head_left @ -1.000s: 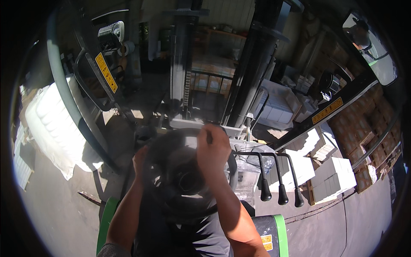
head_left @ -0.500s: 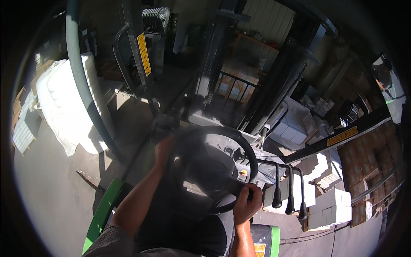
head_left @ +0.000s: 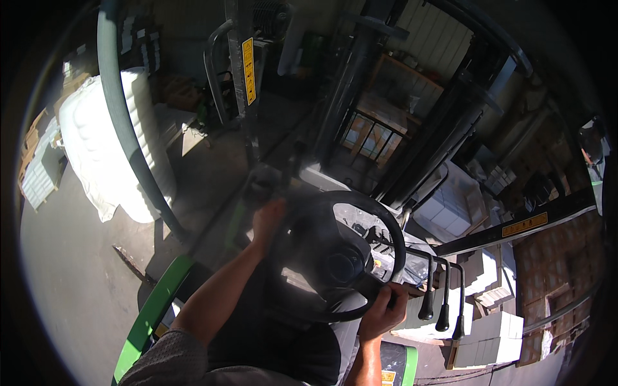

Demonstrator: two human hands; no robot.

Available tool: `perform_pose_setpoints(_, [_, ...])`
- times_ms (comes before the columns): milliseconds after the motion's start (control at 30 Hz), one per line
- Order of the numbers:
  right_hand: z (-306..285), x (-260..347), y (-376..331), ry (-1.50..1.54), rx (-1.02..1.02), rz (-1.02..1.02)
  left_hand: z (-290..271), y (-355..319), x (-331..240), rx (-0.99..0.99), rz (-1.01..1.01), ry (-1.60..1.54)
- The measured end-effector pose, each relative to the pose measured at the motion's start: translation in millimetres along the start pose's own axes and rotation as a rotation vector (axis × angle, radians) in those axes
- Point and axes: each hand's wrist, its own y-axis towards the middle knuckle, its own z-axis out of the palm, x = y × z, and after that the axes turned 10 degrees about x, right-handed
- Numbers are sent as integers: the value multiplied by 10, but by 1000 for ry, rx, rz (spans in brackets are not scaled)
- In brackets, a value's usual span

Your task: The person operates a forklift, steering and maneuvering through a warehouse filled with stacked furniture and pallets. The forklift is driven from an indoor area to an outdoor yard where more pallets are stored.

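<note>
I sit at a forklift's black steering wheel (head_left: 391,225). At the wheel's lower right, my right hand (head_left: 384,311) is closed round the rim, thumb on top. My left hand (head_left: 267,222) reaches to the wheel's upper left side, against or right beside the rim. Haze and shadow hide its fingers, so its grip cannot be made out. Just right of my right hand stand three black control levers (head_left: 443,315) with knobs, untouched. The dark wheel hub (head_left: 346,265) sits in the middle.
Ahead rises the forklift's dark mast (head_left: 425,141). A white wrapped bundle (head_left: 106,148) stands at left, behind a curved grey post (head_left: 119,116). White block stacks (head_left: 492,338) and brown stacked pallets (head_left: 553,270) lie at right. Green body panels (head_left: 151,321) flank me.
The wheel, levers, mast and both hands sit further right in the view. My right hand keeps its hold on the rim; my left hand stays by the upper left side.
</note>
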Motion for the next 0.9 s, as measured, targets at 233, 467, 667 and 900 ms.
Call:
perform_pose_setpoints(233, [653, -404, 844, -10, 22, 4, 409, 943, -71, 3, -50, -5])
perform_pose_setpoints(467, [1330, -729, 1679, -32, 44, 2, 872, 2010, -12, -57, 137, -98])
perform_pose_setpoints(667, [1432, -1205, 2232, 160, 188, 196, 1117, 2804, -64, 35, 61, 66])
perform_pose_setpoints(900, [1022, -2479, 3460, -358, -32, 141, 1537, 3668, -172, 5, 68, 22])
